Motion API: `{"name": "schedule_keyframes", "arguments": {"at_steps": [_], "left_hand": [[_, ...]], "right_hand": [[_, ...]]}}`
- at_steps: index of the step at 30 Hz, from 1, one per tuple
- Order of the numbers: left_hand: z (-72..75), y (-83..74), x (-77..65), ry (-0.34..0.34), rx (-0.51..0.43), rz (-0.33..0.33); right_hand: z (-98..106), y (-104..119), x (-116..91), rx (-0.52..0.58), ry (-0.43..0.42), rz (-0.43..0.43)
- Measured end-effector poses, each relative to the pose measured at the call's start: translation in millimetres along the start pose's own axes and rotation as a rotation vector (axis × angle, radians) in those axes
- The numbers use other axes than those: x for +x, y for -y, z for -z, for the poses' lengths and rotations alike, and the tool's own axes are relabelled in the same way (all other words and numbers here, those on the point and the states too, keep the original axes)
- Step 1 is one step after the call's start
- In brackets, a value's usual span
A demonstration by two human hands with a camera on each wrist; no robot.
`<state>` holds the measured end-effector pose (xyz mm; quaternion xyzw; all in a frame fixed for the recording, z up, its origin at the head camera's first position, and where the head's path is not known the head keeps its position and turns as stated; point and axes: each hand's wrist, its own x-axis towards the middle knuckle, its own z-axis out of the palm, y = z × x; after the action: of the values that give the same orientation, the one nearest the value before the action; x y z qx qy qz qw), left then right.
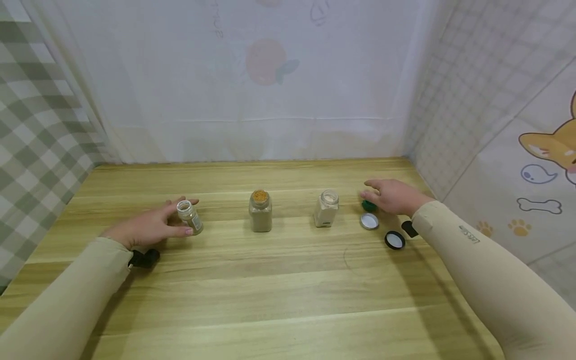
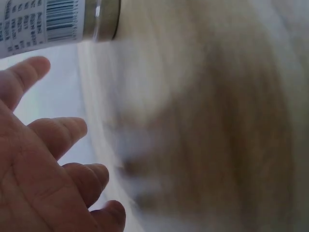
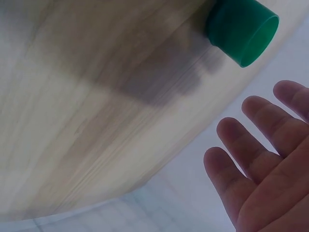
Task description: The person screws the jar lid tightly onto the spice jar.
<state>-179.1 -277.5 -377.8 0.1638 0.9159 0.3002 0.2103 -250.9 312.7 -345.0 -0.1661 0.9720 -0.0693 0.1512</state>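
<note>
At the left, a small glass jar without a lid (image 1: 190, 218) stands upright on the table. My left hand (image 1: 150, 222) is around it, thumb in front and index finger behind. In the left wrist view the jar's barcode label (image 2: 63, 21) shows above spread, relaxed fingers (image 2: 58, 135) that do not curl round it. Over at the right, my right hand (image 1: 396, 196) hovers above a green cap (image 1: 369, 205). The right wrist view shows that cap (image 3: 244, 31) apart from the loosely extended fingers (image 3: 241, 159); the thumb is out of that view.
A square jar with orange-brown powder at its mouth (image 1: 260, 212) stands mid-table. Right of it is an open jar of pale powder (image 1: 326, 209). A silver lid (image 1: 369, 221) and a black-rimmed lid (image 1: 394, 240) lie near the right hand. Fabric walls (image 1: 252, 100) border the table.
</note>
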Motion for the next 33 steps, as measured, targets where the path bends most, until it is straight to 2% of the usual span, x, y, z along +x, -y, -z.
{"name": "schedule_keyframes", "arguments": {"at_steps": [11,19,33], "left_hand": [[-7.2,2.0,0.4,-0.034,0.026,-0.050],[-6.6,2.5,0.9,-0.027,0.012,-0.041],[-7.0,-0.4,1.8,-0.019,0.048,-0.020]], "right_hand": [[-5,0,-1,-0.008,0.012,0.013],[-7,-1,-2,-0.029,0.032,-0.002],[-15,-6,4,-0.089,0.020,0.039]]}}
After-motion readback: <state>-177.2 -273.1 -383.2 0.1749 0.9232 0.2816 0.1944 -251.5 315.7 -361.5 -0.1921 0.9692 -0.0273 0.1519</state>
